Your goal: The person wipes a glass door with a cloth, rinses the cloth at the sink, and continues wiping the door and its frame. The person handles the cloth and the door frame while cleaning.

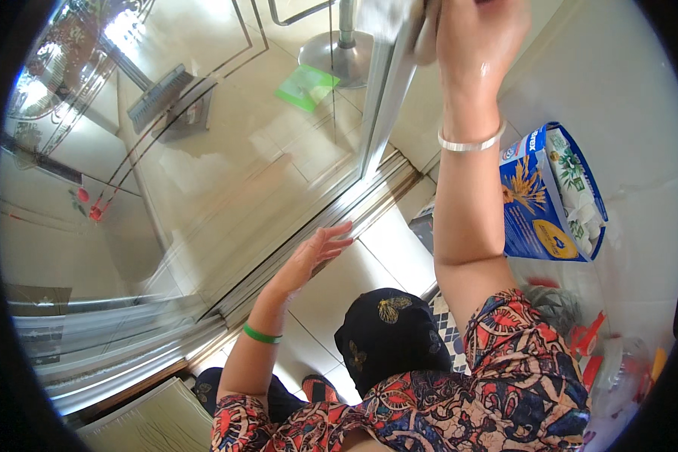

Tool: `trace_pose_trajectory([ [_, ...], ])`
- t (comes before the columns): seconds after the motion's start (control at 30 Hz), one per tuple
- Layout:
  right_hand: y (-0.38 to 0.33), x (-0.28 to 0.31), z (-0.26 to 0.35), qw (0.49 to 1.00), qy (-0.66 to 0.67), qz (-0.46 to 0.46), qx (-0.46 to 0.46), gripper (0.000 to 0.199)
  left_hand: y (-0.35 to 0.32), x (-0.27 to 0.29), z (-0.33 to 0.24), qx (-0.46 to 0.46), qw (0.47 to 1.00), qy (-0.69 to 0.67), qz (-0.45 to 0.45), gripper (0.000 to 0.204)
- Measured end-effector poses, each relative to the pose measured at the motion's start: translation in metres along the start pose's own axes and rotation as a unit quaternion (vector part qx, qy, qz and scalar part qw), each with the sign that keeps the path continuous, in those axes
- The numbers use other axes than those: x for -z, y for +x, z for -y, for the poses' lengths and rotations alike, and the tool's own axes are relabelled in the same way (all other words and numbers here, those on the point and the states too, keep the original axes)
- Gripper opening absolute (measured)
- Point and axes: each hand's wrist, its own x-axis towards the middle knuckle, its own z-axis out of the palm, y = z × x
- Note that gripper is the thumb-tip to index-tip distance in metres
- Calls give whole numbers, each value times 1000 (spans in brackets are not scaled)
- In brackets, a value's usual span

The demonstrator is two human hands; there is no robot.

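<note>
My right hand (480,45) is raised at the top, closed beside the upright metal frame (384,105) of a glass door. Whatever lies in its fingers is blurred and partly cut off by the upper edge; a greyish smear shows beside them. My left hand (312,258) hovers above the floor near the door's bottom track (376,181), its fingers stretched out and holding nothing. The glass pane (256,181) fills the left side, with dark line patterns and red flower decoration on it.
Through the glass show a broom (160,98), a dustpan (190,120), a green flat sheet (307,87) and a round metal stool base (340,56). A blue box (531,203) holding packets stands by the right wall. Red items and clear plastic (624,373) lie at lower right.
</note>
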Motion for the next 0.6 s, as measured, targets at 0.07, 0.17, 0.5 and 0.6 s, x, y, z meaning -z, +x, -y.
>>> trace_pose_trajectory([
  [0.07, -4, -2, -7, 998, 53, -15, -12, 12, -2, 3, -2, -7, 1000, -4, 19, 71],
  [0.17, -74, 5, -79, 998, 7, -55, -29, 22, 3, 5, -7, -41, 999, -11, 14, 72],
  [0.5, -252, 55, -168, 940, -142, 26, -308, 18, 106, -36, -21, -70, 983, -126, -115, 67],
  [0.6, -195, 42, -127, 951, -96, 16, -294, 17, 108, -40, -42, -209, 969, -52, -119, 64],
])
